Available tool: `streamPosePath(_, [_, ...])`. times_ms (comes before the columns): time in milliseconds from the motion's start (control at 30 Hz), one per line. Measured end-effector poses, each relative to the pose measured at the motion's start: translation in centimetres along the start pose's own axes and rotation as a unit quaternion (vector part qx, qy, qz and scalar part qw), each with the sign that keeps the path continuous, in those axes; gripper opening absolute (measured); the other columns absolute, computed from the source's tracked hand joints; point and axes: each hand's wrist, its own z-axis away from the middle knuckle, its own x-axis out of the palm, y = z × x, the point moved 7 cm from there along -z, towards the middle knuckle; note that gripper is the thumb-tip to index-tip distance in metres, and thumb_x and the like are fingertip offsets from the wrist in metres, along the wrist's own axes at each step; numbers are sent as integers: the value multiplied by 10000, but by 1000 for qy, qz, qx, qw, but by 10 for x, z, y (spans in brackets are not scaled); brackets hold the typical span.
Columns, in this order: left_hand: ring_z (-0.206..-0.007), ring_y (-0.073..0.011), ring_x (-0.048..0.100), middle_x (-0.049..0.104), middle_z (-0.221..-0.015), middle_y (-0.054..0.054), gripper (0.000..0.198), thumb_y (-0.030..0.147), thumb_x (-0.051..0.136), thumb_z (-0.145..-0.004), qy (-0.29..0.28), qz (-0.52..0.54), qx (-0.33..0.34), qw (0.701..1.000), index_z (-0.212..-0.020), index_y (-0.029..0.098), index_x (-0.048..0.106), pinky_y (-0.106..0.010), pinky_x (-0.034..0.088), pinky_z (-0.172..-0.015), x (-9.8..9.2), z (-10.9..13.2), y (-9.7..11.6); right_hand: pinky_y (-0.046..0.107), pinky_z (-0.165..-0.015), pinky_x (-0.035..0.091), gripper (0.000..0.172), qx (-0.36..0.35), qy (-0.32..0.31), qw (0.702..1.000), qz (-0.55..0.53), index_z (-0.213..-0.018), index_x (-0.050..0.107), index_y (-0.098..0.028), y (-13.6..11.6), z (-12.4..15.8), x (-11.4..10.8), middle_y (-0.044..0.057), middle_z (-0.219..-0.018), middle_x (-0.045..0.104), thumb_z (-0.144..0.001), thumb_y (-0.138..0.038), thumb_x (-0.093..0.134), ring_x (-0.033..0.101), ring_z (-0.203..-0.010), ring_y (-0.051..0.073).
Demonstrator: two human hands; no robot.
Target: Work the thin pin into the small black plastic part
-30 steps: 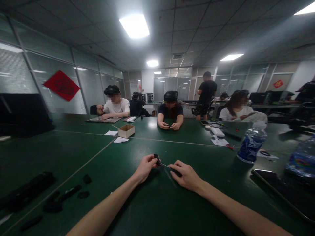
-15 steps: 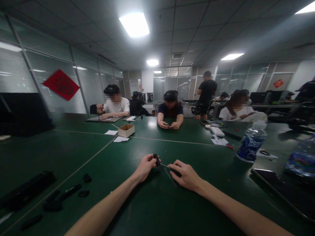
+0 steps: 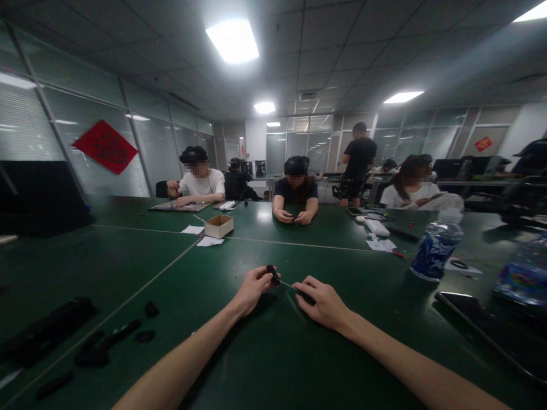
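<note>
Between the fingers of my left hand [image 3: 253, 289] is a small black part [image 3: 272, 275], held just above the green table and tilted. My right hand [image 3: 320, 300] is closed round the dark handle of a screwdriver [image 3: 288, 284]. Its thin metal shaft points left, and the tip meets the black part or lies right at it; the exact contact is too small to make out. Most of the handle is hidden under my right fingers.
On the left of the green table [image 3: 239, 370] lie a long black housing [image 3: 51, 330] and several black pieces [image 3: 122, 333]. A small open box [image 3: 219, 226] stands further off. At right are a water bottle [image 3: 436, 250], another bottle [image 3: 523, 276] and a phone [image 3: 491, 330]. Other people sit opposite.
The black part has turned slightly in my left fingers. Both hands stay in nearly the same place, and the screwdriver still points at the part.
</note>
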Motion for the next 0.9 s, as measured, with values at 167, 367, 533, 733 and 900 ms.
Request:
streamPosePath(167, [-846, -181, 627, 685, -905, -100, 302, 256, 682, -715, -10, 9, 2, 1000, -976, 108, 654, -335, 472, -849, 1, 0, 0, 225, -588, 456, 266, 5, 9, 1000, 6, -1084, 598, -191, 0, 0, -2, 52, -901, 561, -880, -270, 448, 540, -647, 112])
streamPosePath(367, [-869, -191, 621, 681, -925, -109, 343, 291, 676, -723, -7, -3, 10, 1000, -1010, 106, 647, -346, 466, -856, 2, 1, 2, 224, -582, 456, 265, 4, 10, 1000, -1, -1088, 593, -185, 0, 0, -1, 51, -904, 556, -884, -268, 445, 536, -646, 110])
streamPosePath(533, [-854, -177, 609, 671, -909, -87, 319, 304, 665, -726, -17, -14, 18, 1000, -987, 122, 649, -328, 466, -840, 3, 1, 3, 221, -568, 455, 266, 1, 3, 1000, -5, -1079, 599, -179, -2, -1, -2, 54, -908, 557, -883, -270, 444, 536, -637, 108])
streamPosePath(733, [-808, -166, 593, 652, -853, -74, 254, 312, 644, -722, -20, -59, 40, 997, -877, 112, 650, -293, 475, -778, 8, 5, 11, 212, -563, 453, 262, 1, -3, 1000, 2, -1085, 596, -193, -1, 0, -1, 50, -916, 560, -885, -274, 446, 541, -637, 103])
streamPosePath(900, [-821, -165, 591, 647, -857, -65, 268, 315, 622, -720, -7, -79, 50, 996, -897, 115, 631, -290, 474, -772, 7, 6, 13, 225, -590, 458, 258, 0, 4, 1000, 6, -1083, 591, -193, 1, 0, 0, 50, -912, 569, -872, -262, 458, 552, -660, 116])
